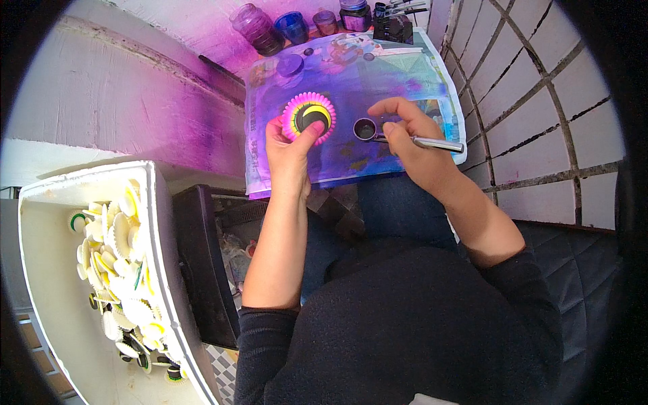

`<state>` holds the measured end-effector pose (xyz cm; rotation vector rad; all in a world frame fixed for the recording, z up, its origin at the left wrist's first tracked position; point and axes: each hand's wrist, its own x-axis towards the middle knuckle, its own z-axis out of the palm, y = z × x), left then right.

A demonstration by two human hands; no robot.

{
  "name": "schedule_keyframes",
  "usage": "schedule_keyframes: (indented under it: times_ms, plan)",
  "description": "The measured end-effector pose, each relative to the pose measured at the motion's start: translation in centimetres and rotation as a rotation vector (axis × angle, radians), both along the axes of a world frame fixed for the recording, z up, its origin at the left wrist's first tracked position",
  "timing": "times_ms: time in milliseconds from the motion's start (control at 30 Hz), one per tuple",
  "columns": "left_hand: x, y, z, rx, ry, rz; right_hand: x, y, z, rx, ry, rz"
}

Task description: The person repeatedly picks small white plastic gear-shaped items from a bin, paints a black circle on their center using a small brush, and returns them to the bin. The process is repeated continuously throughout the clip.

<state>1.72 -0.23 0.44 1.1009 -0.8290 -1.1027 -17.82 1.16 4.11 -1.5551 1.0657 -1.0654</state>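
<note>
My left hand (pixel 291 152) pinches a round flower-shaped disc (pixel 328 104) between thumb and fingers, over the left part of a paint-stained paper sheet (pixel 334 162). The disc has a pink scalloped rim, a yellow and green ring and a black centre with a yellow crescent. To the right, my right hand (pixel 417 134) holds a metal airbrush (pixel 438 144) with its handle pointing right. Its dark-rimmed round cup (pixel 364 129) faces up at me, apart from the disc. My right index finger is raised off the airbrush; the remaining fingers are partly hidden behind the hand.
A white foam box (pixel 164 243) at my left holds several pale scalloped discs (pixel 121 235). Along the far edge stand a pinkish jar (pixel 257 30), a blue cup (pixel 292 28), a small cup (pixel 325 23), a lidded jar (pixel 355 16) and a black tool holder (pixel 394 29). A tiled wall (pixel 521 101) bounds the right.
</note>
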Motion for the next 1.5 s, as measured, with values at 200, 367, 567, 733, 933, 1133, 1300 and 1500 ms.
schedule_keyframes:
  times_ms: [200, 367, 567, 733, 933, 1133, 1300, 1500]
  plan:
    - [0.6, 1.1, 0.3, -0.012, 0.043, 0.077, 0.7, 0.1, -0.1, -0.013, -0.04, 0.005]
    - [5.2, 8.1, -1.5, -0.047, 0.212, 0.207, 1.1, 0.1, 0.5, 0.087, -0.206, 0.055]
    - [10.6, 28.3, -13.0, 0.36, 0.267, 0.904, -3.0, 0.3, -2.0, 0.111, -0.224, -0.1]
    - [12.4, 51.4, -28.3, 0.57, 0.534, 1.359, -1.1, -0.7, -2.9, 0.157, -0.133, -0.026]
    - [15.3, 64.9, -20.2, 0.532, 0.312, 1.949, 2.9, -0.4, -0.2, 0.077, -0.125, 0.064]
    - [14.9, 57.9, 9.8, 0.025, -1.386, 2.018, 5.2, 0.5, 0.5, 0.071, -0.148, 0.082]
    - [17.8, 44.5, 19.2, 0.548, -1.552, 0.991, 2.8, -0.6, -0.1, 0.053, -0.162, 0.043]
    - [25.8, 41.2, 14.0, 1.016, -1.968, 0.091, -0.3, -1.5, -0.7, 0.067, -0.223, -0.036]
